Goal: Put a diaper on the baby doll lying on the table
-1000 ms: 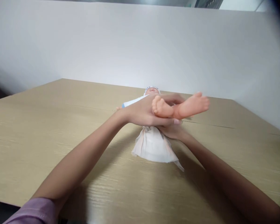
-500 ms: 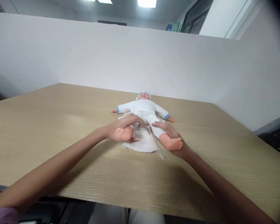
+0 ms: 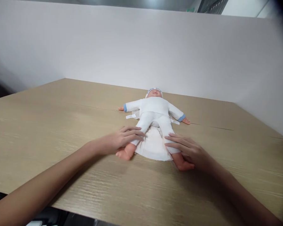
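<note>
On the table lies a baby doll [image 3: 155, 105] on its back in white clothes with blue cuffs and a printed cap, its arms stretched out and legs apart. Beneath its hips an opened white diaper [image 3: 154, 144] is spread, the front part lying between the legs and tabs [image 3: 131, 116] sticking out at the waist. My left hand [image 3: 125, 138] rests with extended fingers over the doll's lower leg on the left. On the other leg, my right hand [image 3: 187, 149] lies with its fingers spread across the shin. Both thumbs are largely hidden.
The wooden table [image 3: 61, 125] has a thin seam running across it near the doll's arms. A white partition wall [image 3: 108, 47] rises behind the table and continues on the right. The table's front edge runs along the bottom left.
The doll's legs have come down from raised to lying on the table, over the diaper's sides. My hands have shifted from around the feet to on top of the shins. The view has tilted down.
</note>
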### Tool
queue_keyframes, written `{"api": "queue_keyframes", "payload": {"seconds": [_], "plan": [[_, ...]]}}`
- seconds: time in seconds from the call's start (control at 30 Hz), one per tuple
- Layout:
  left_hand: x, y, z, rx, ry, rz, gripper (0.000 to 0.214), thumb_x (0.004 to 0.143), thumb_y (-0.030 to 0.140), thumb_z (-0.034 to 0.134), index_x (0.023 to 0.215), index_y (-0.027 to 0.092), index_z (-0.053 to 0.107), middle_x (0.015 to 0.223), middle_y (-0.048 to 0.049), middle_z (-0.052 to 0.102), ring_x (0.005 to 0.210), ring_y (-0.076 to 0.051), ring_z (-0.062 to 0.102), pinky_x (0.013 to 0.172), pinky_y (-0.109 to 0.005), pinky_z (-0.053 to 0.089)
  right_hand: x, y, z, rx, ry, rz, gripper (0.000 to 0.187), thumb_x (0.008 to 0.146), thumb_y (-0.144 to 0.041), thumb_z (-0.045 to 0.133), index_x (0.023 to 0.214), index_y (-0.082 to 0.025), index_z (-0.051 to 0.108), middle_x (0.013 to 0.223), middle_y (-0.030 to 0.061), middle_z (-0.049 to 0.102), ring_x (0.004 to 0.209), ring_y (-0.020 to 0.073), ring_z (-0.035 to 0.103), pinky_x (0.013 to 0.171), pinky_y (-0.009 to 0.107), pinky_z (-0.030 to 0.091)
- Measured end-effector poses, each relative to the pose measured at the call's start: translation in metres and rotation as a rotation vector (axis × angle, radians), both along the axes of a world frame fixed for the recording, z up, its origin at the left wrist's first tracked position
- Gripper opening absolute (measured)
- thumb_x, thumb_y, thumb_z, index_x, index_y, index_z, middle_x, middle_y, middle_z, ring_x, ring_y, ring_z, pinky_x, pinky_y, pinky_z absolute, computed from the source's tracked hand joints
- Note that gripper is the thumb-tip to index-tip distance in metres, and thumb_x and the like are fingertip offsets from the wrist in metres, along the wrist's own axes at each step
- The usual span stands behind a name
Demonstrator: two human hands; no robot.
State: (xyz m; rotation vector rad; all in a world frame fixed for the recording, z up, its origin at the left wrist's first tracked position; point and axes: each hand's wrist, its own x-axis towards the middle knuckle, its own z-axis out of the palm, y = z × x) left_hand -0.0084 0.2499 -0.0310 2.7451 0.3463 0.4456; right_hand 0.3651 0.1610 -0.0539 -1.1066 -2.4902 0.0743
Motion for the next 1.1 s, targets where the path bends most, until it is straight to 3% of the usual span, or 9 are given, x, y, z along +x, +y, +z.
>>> {"api": "queue_keyframes", "payload": {"seconds": [0.13,0.3,0.37,0.47,0.53,0.63,0.77,0.9,1.1], "plan": [[-0.002,0.0,0.0,-0.003,0.054,-0.011,0.071,0.093,0.002,0.056,0.158,0.029,0.044,0.163,-0.0073,0.049,0.158,-0.027,0.033,0.125,-0.053,0.037,0.011,0.004,-0.006,-0.14,0.104,-0.007,0.041,0.108,-0.025,0.042,0.139,-0.034,0.067,0.155,0.0016,0.059,0.15,0.0236,0.049,0.121,0.048,0.049],[0.0,-0.003,0.005,-0.089,0.07,0.011,0.047,0.107,0.018,0.039,0.15,0.028,0.053,0.158,-0.005,0.054,0.155,-0.025,0.035,0.124,-0.046,0.037,0.008,0.005,0.002,-0.237,0.19,-0.046,0.039,0.11,-0.028,0.038,0.135,-0.032,0.068,0.148,0.0023,0.066,0.144,0.0235,0.056,0.132,0.059,0.026],[0.007,-0.011,0.007,-0.098,0.056,0.104,0.041,0.106,0.036,0.05,0.146,0.026,0.056,0.151,-0.0072,0.059,0.146,-0.03,0.043,0.118,-0.048,0.042,-0.003,-0.002,0.008,-0.222,0.138,-0.089,0.037,0.107,-0.037,0.048,0.141,-0.03,0.063,0.148,0.0052,0.065,0.145,0.0266,0.055,0.132,0.061,0.024],[0.022,-0.024,0.004,-0.013,0.055,0.243,0.069,0.086,0.062,0.073,0.14,0.023,0.057,0.14,-0.0113,0.061,0.128,-0.037,0.049,0.106,-0.051,0.048,-0.027,-0.015,0.009,-0.112,-0.006,-0.152,0.063,0.096,-0.055,0.065,0.151,-0.025,0.053,0.15,0.012,0.061,0.146,0.0337,0.051,0.128,0.064,0.028],[0.031,-0.03,-0.002,0.081,0.065,0.296,0.066,0.085,0.056,0.075,0.137,0.02,0.058,0.134,-0.0123,0.061,0.122,-0.037,0.049,0.104,-0.052,0.047,-0.041,-0.021,0.003,-0.001,-0.074,-0.197,0.069,0.093,-0.055,0.068,0.152,-0.021,0.053,0.148,0.016,0.061,0.143,0.0363,0.053,0.124,0.064,0.034],[0.039,-0.033,-0.008,0.187,0.081,0.352,0.037,0.092,0.034,0.065,0.125,0.018,0.063,0.13,-0.0132,0.061,0.119,-0.035,0.049,0.104,-0.051,0.045,-0.054,-0.024,-0.005,0.093,-0.11,-0.265,0.048,0.098,-0.028,0.057,0.145,-0.017,0.061,0.142,0.0169,0.063,0.139,0.0348,0.053,0.12,0.058,0.039],[0.04,-0.029,-0.001,0.103,0.005,0.394,0.019,0.099,0.031,0.055,0.11,0.021,0.067,0.114,-0.0093,0.068,0.11,-0.03,0.052,0.098,-0.046,0.046,-0.056,-0.019,0.001,0.077,-0.033,-0.315,0.038,0.097,-0.012,0.045,0.124,-0.019,0.071,0.126,0.0134,0.069,0.12,0.0302,0.061,0.106,0.048,0.048],[0.045,-0.014,0.022,-0.11,-0.189,0.48,0.027,0.104,0.042,0.047,0.109,0.023,0.065,0.111,-0.005,0.071,0.111,-0.027,0.057,0.098,-0.04,0.047,-0.049,0.007,0.018,0.037,0.175,-0.329,0.022,0.102,-0.022,0.043,0.097,-0.02,0.065,0.093,0.0091,0.066,0.091,0.0264,0.06,0.083,0.04,0.049],[0.082,0.063,0.031,-0.378,-0.403,0.631,0.033,0.099,0.051,0.052,0.102,0.019,0.063,0.098,-0.0046,0.068,0.098,-0.025,0.061,0.096,-0.037,0.046,-0.043,0.093,0.031,0.084,0.464,-0.395,0.029,0.102,-0.041,0.04,0.097,-0.022,0.061,0.108,0.0111,0.067,0.107,0.0281,0.059,0.1,0.042,0.044]]}}
